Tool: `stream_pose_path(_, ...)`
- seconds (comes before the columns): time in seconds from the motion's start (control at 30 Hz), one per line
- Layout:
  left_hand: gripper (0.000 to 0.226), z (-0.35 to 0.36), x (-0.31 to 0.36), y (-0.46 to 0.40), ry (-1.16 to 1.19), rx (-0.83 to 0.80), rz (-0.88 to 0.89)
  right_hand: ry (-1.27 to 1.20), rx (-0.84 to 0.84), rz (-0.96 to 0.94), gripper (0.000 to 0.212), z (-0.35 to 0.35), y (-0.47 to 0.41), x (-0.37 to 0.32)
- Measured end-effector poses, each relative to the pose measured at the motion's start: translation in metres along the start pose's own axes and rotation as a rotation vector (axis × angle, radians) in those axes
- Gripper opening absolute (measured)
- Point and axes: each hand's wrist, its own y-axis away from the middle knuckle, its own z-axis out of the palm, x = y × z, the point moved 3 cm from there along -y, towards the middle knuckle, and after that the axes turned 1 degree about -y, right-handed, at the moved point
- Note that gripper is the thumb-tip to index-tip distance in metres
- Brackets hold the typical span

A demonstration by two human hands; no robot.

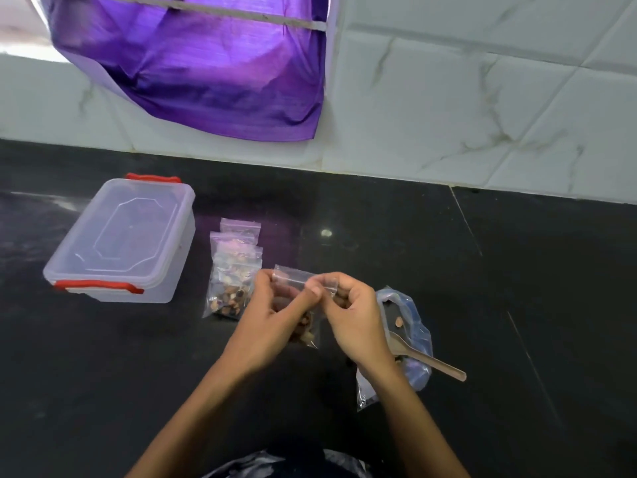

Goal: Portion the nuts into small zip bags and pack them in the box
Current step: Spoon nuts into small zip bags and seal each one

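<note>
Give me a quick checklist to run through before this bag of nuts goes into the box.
1. Bag held firmly: ok. The left hand and right hand both pinch the top of the small zip bag.
2. Zip strip fully pressed shut: cannot tell; fingers cover part of it.
3. Nuts inside the bag: ok, they sit at the bottom.
4. Box ready to receive: not ok. The plastic box has its lid on.
5. Other filled bags waiting: ok, piled beside the box.
6. Spoon out of the way: ok, resting on the large bag.
</note>
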Motion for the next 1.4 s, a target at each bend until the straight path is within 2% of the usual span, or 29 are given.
stream_pose_path(0.07, 0.020, -0.012, 0.004, 0.000, -0.001, 0.038, 0.105, -0.038, -0.013, 0.020, 0.013, 0.001, -0.001, 0.001)
stream_pose_path(0.13, 0.011, -0.020, 0.004, -0.002, -0.027, 0.011, 0.153, -0.057, -0.020, 0.033, 0.017, 0.001, -0.002, 0.002)
stream_pose_path(0.33, 0.020, -0.016, 0.005, 0.001, 0.054, -0.020, 0.184, -0.107, -0.058, 0.060, 0.017, 0.005, -0.003, 0.000)
stream_pose_path(0.5, 0.010, -0.019, 0.001, -0.002, 0.104, 0.088, 0.178, -0.176, -0.063, 0.084, 0.015, 0.006, -0.001, 0.000)
stream_pose_path(0.67, 0.009, -0.013, 0.004, -0.002, 0.094, 0.088, 0.189, -0.207, 0.001, 0.095, 0.016, 0.015, 0.000, 0.004)
stream_pose_path(0.83, 0.014, -0.017, -0.001, -0.004, 0.104, 0.057, 0.107, -0.235, 0.050, 0.136, 0.015, 0.017, 0.000, 0.008)
stream_pose_path(0.97, 0.023, -0.024, -0.008, -0.003, 0.193, 0.111, 0.046, -0.233, 0.058, 0.202, 0.014, 0.015, 0.001, 0.013)
stream_pose_path(1.13, 0.023, -0.028, -0.013, -0.007, 0.193, 0.135, 0.012, -0.362, 0.117, 0.262, 0.010, 0.013, -0.001, 0.015)
stream_pose_path(1.3, 0.023, -0.030, -0.015, -0.008, 0.141, 0.153, 0.078, -0.456, 0.115, 0.295, 0.008, 0.017, -0.003, 0.016)
stream_pose_path(1.4, 0.021, -0.034, -0.018, -0.008, 0.016, 0.268, 0.201, -0.414, 0.014, 0.290, 0.017, 0.018, -0.002, 0.017)
